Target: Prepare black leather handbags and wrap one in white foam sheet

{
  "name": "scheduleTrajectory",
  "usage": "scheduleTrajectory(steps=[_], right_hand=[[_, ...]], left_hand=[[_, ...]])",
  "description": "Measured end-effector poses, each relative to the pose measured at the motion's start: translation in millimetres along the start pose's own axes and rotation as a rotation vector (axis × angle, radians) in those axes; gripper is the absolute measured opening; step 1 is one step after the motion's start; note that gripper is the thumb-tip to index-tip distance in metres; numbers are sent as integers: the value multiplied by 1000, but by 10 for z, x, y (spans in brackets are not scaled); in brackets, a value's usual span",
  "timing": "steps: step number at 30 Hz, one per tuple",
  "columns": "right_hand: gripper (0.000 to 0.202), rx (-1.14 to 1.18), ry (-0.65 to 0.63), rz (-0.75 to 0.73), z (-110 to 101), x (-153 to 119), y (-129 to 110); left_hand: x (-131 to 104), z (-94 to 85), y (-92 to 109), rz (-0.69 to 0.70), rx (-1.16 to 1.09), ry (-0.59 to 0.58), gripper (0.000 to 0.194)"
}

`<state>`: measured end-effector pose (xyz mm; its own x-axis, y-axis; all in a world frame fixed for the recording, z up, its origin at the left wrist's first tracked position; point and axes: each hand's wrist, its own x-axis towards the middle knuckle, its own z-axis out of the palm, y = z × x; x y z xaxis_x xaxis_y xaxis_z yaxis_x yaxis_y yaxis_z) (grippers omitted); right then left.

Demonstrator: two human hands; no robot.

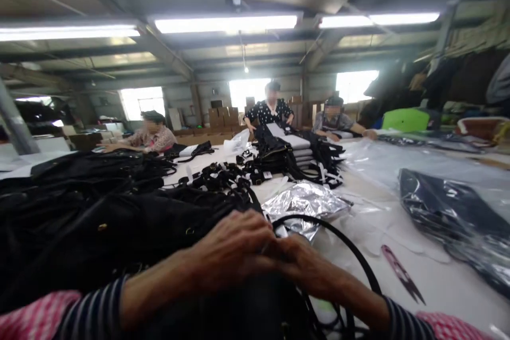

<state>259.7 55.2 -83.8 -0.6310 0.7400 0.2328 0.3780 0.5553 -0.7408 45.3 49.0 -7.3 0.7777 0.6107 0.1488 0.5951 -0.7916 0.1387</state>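
My left hand [239, 244] and my right hand [297, 257] meet at the bottom centre, over a black bag [255, 303] with a long thin strap [338, 234] that arcs out to the right. The fingers of both hands are bent and pressed together at the bag's upper edge. What they pinch is hidden and blurred. Beyond my hands a crumpled silver foil sheet [305, 202] lies on the white table [454, 287]. A heap of black bags [99, 218] spreads to the left. Pink thread snips [400, 271] rest at the right.
Dark items in clear plastic [454, 212] lie at the right, near clear plastic sheeting [370, 156]. Black straps with buckles [219, 175] and a stack of black bags [295, 151] stand mid-table. Three people work across the table. Cardboard boxes [223, 117] are behind.
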Motion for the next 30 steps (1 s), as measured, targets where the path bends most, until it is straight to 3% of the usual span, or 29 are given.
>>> scheduleTrajectory(steps=[2,5,9,15,25,27,30], right_hand=[[17,-77,0,-14,37,0,34],[13,-192,58,-13,105,-8,85],[11,-259,128,-38,179,-20,130],[18,-248,121,-59,164,-28,138],[23,160,-153,45,66,-29,-110],[27,154,-190,30,51,-40,-129],[26,-2,-129,22,33,-71,-105]], left_hand=[[-210,175,154,-6,-104,2,49],[-399,372,140,-45,-185,42,51],[-452,478,36,-46,-229,78,45],[-405,533,-1,-59,-200,113,42],[-399,422,122,-99,-152,59,30],[-400,430,102,-92,-150,60,31],[-397,463,46,-57,-156,70,34]])
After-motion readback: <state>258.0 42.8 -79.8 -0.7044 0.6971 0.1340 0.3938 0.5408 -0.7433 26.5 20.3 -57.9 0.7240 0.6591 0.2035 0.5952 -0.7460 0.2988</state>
